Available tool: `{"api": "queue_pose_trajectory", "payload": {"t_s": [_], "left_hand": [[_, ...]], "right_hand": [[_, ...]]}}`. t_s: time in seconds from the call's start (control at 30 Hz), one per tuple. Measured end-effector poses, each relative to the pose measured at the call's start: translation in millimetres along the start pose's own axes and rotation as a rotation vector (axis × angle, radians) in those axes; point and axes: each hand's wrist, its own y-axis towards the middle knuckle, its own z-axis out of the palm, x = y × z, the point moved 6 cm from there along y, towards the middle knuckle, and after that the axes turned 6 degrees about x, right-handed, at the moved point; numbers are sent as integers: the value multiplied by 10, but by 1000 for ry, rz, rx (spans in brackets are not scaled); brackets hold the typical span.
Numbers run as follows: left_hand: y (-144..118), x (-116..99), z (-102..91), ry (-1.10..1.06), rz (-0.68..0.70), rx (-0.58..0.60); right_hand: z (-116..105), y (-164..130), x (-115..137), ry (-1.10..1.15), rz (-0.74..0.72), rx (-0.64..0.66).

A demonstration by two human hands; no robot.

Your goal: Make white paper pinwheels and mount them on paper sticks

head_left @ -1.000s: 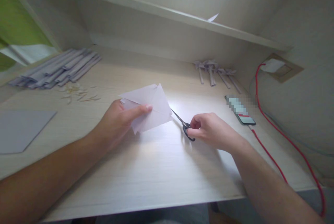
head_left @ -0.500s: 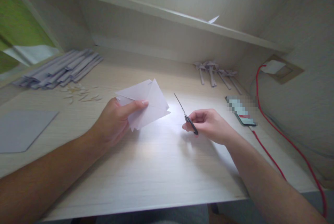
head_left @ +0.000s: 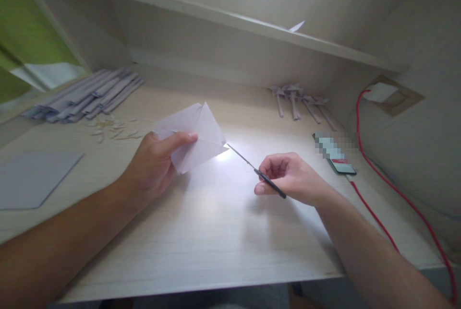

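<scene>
Here's the folded white paper (head_left: 207, 131), held up over the middle of the tabletop (head_left: 201, 251), the left hand (head_left: 153, 160) pinching it, thumb flat on top, fingers closed underneath. In come the scissors (head_left: 272, 185) from the right, tip right at the paper's right corner; touching or just short, I can't tell. The right hand (head_left: 288, 177) has its fingers curled round the black handles, thumb below.

Outward now: pale slivers (head_left: 113, 129) lie scattered beyond the left hand, and behind them rolled paper tubes (head_left: 90, 93) pile into the back left corner. Flat sheets (head_left: 36, 179) sit by the left edge. Over to the back right corner, small paper pinwheels (head_left: 295, 98) on sticks! Nearer, a phone (head_left: 340, 162) lies between the right hand and the right edge, a red cable (head_left: 374, 218) running toward the front edge. A shelf (head_left: 216, 14) overhangs the back.
</scene>
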Motion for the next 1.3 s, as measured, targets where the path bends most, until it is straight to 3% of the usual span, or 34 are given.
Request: {"api": "queue_pose_trajectory", "payload": {"t_s": [0.93,1.3], "left_hand": [[-15,-15,21,57,5,15],[-13,-2,39,-46,11,53]], "right_hand": [[10,-19,35,-41,-26,-15],[1,-35,68,-66,-20,-25]]}}
